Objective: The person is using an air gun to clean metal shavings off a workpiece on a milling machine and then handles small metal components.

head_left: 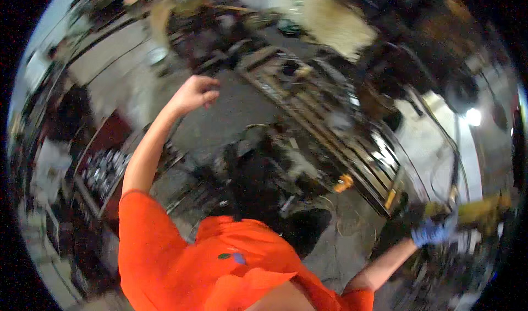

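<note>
Shirt (258, 239): bright orange-red cloth is covering the torso, creasing into soft folds across the front.
Chest mark (231, 257): two small patches are sitting side by side, one dark green and leaf-like, the other blue-violet and blocky.
Left sleeve (144, 220): short, plain, the same orange-red, its hem is circling the arm near the elbow.
Right sleeve (358, 300): matching orange is showing at the lower edge.
Forearms: both are showing bare.
Left hand (197, 94): it is going ungloved.
Right hand (434, 232): it is wearing a light blue glove, its details blurring.
</note>
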